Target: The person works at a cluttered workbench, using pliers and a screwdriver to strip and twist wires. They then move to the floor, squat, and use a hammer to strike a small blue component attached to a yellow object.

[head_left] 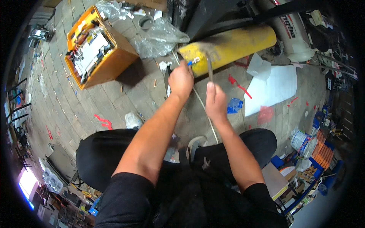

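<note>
My left hand (181, 80) is closed around a cable end, with a blue sleeve (189, 64) and a shiny ring terminal (195, 60) sticking out past the fingers. The terminal lies against the near end of a scuffed yellow metal tube (243, 43) on the floor. A pale cable (203, 104) trails from near this hand down between my feet. My right hand (216, 102) grips a hammer (210, 70) by its handle, thumb along the shaft. Its head, smeared by motion, is over the tube just right of the terminal.
At upper left stands an orange-yellow box (118, 66) full of electronic parts. Clear plastic film (161, 40) lies beyond my left hand. Right of me are a white sheet (281, 87), a blue scrap (234, 105), red scraps (239, 86) and a bucket (300, 141). Dark machinery rises behind the tube.
</note>
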`<state>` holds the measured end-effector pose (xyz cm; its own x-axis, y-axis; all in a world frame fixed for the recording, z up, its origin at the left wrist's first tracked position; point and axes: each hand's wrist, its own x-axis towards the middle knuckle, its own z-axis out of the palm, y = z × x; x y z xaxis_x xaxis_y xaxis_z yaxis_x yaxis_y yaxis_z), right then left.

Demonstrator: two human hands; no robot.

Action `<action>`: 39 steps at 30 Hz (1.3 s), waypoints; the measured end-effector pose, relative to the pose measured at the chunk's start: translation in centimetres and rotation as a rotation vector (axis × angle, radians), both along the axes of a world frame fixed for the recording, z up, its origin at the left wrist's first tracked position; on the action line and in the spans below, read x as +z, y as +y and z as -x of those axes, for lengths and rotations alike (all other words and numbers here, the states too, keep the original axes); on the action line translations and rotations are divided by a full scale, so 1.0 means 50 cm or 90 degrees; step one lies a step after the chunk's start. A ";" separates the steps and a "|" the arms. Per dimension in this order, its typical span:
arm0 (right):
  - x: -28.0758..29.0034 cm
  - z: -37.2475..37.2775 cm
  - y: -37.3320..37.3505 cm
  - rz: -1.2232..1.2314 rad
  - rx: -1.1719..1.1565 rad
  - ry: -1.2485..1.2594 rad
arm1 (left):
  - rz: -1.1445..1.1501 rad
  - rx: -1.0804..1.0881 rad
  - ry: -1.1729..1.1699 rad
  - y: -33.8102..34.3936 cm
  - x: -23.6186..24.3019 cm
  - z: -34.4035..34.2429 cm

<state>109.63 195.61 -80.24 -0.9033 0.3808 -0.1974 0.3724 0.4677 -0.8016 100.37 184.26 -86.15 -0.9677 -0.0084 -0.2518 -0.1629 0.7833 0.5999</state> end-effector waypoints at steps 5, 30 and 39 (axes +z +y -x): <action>-0.060 -0.019 -0.006 -0.093 0.079 -0.097 | -0.004 0.008 -0.028 0.008 0.016 0.011; 0.026 0.001 -0.024 -0.022 0.012 0.092 | -0.024 0.013 -0.005 0.002 -0.007 0.005; 0.054 -0.013 0.023 0.062 0.022 -0.027 | -0.047 0.010 -0.064 -0.001 0.000 0.012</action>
